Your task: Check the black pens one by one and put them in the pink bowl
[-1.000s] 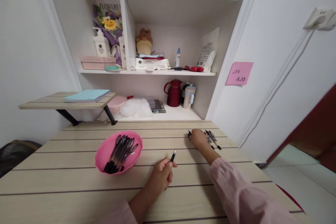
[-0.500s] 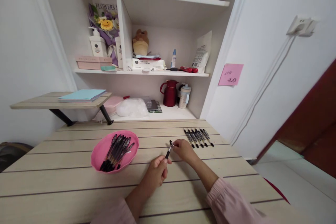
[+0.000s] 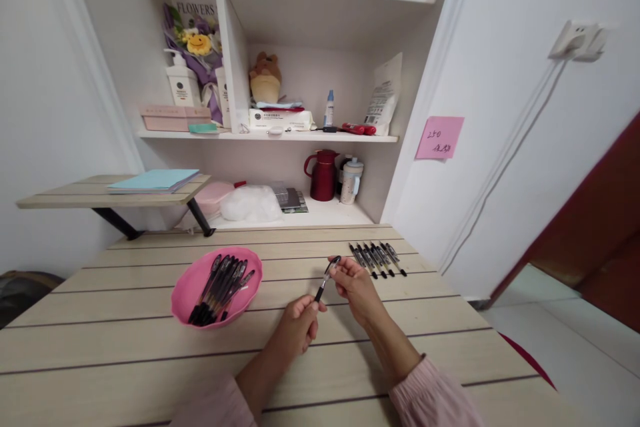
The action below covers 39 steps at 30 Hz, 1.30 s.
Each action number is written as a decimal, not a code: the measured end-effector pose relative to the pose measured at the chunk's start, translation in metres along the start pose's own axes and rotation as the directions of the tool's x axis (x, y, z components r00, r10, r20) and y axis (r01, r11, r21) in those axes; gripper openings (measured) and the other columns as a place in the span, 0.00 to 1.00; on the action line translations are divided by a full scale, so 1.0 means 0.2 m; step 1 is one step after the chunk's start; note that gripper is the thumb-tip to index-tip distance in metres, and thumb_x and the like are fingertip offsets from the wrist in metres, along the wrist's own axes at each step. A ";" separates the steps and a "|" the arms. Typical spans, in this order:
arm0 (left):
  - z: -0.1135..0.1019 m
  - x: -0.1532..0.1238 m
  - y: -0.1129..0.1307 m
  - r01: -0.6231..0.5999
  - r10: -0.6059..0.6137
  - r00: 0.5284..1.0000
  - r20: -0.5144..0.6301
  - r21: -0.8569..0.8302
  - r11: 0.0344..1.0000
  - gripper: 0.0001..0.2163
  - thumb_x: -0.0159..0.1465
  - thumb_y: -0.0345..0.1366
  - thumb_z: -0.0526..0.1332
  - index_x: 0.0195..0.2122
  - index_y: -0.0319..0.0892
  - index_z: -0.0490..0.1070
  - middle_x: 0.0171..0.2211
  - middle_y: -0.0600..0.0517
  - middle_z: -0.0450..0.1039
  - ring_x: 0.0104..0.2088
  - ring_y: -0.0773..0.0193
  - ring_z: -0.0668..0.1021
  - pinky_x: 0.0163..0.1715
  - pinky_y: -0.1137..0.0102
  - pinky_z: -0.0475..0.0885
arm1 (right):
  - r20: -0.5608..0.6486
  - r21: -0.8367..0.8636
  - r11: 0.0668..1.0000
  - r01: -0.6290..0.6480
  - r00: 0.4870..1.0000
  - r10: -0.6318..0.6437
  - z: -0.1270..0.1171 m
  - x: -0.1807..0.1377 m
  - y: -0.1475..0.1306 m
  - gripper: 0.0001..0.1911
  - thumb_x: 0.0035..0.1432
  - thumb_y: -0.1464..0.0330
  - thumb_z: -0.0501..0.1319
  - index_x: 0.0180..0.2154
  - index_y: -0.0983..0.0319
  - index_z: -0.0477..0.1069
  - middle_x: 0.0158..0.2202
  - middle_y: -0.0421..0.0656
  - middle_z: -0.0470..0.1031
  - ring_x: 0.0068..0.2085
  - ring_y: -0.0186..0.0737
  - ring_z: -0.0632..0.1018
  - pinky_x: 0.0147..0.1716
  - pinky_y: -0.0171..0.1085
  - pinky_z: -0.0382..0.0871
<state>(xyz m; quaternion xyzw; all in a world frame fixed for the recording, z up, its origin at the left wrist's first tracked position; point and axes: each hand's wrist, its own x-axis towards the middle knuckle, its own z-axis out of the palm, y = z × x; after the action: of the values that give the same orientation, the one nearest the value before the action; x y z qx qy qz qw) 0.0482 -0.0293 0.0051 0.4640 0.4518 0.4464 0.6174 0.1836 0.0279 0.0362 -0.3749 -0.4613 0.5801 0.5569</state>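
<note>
Over the middle of the table my left hand (image 3: 301, 321) is closed around the black grip of a pen (image 3: 319, 292), its silvery tip end pointing up and away from me. My right hand (image 3: 354, 283) pinches a black pen cap (image 3: 335, 263) at the upper end of that pen. Whether cap and pen still touch I cannot tell. Left of my hands, a pink scalloped bowl (image 3: 181, 280) holds several black pens (image 3: 220, 290). Beyond my right hand several pens (image 3: 377, 259) lie side by side in a slanted row on the table.
At the back left stands a small raised shelf (image 3: 60, 192) on black legs, with blue paper (image 3: 155, 180) on top. Behind the table, a white shelf unit (image 3: 320, 217) holds a red jug (image 3: 323, 177), a cup (image 3: 351, 181) and a clear plastic bag (image 3: 251, 204).
My right hand has shifted slightly up and right with the cap and turned so more of its fingers show. My left hand stays nearly where it was with the pen. The view has shifted slightly.
</note>
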 end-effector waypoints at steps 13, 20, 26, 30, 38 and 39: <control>-0.02 0.01 -0.01 0.013 -0.013 1.000 -0.015 -0.022 1.000 0.09 0.52 0.40 0.55 0.27 0.39 0.65 0.14 0.60 0.63 0.08 0.78 0.57 0.07 0.81 0.44 | 0.198 -0.122 0.992 -0.035 0.978 0.059 0.04 -0.05 0.04 0.16 0.40 0.64 0.66 0.32 0.62 0.66 0.16 0.30 0.61 0.14 0.23 0.60 0.12 0.27 0.46; -0.02 0.01 -0.03 -0.012 0.011 1.000 -0.029 -0.030 0.999 0.11 0.52 0.42 0.56 0.27 0.38 0.66 0.15 0.59 0.62 0.09 0.79 0.56 0.08 0.80 0.46 | 0.178 -0.148 0.988 -0.044 0.981 0.070 0.04 -0.04 0.06 0.16 0.43 0.59 0.63 0.30 0.63 0.65 0.15 0.33 0.64 0.15 0.25 0.63 0.13 0.27 0.50; -0.01 0.02 -0.04 -0.023 0.024 0.997 -0.067 0.018 1.000 0.09 0.53 0.40 0.54 0.27 0.39 0.65 0.15 0.60 0.60 0.09 0.78 0.54 0.09 0.79 0.46 | 0.155 -0.134 0.990 -0.038 0.986 0.059 0.07 -0.06 0.08 0.16 0.43 0.59 0.62 0.30 0.63 0.65 0.13 0.31 0.63 0.14 0.27 0.64 0.12 0.27 0.50; 0.00 0.02 -0.04 -0.052 0.059 0.995 -0.086 0.083 0.995 0.08 0.54 0.38 0.52 0.27 0.39 0.65 0.14 0.61 0.59 0.09 0.78 0.54 0.11 0.78 0.46 | 0.109 -0.127 0.991 -0.041 0.993 0.055 0.09 -0.06 0.09 0.16 0.41 0.58 0.62 0.29 0.62 0.64 0.11 0.31 0.62 0.12 0.27 0.63 0.11 0.28 0.49; -0.03 0.01 0.01 -0.144 0.202 0.967 -0.154 0.323 0.935 0.09 0.57 0.35 0.51 0.26 0.39 0.67 0.15 0.58 0.62 0.12 0.74 0.59 0.15 0.76 0.52 | 0.116 -0.131 0.990 -0.046 0.991 0.061 0.07 -0.07 0.10 0.22 0.43 0.54 0.62 0.33 0.63 0.65 0.19 0.37 0.70 0.15 0.28 0.66 0.13 0.28 0.52; -0.06 -0.01 0.05 -0.158 0.237 0.956 -0.173 0.380 0.912 0.08 0.57 0.34 0.51 0.29 0.40 0.68 0.17 0.57 0.64 0.14 0.72 0.62 0.16 0.76 0.55 | 0.102 -0.125 0.991 -0.041 0.993 0.054 0.06 -0.07 0.10 0.23 0.44 0.53 0.61 0.35 0.63 0.65 0.22 0.39 0.71 0.16 0.28 0.66 0.13 0.28 0.52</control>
<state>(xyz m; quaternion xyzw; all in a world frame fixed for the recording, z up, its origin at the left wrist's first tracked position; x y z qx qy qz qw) 0.0352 -0.0267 0.0132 0.5622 0.5408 0.4636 0.4203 0.1675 0.0126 0.0196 -0.3881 -0.5155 0.5830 0.4937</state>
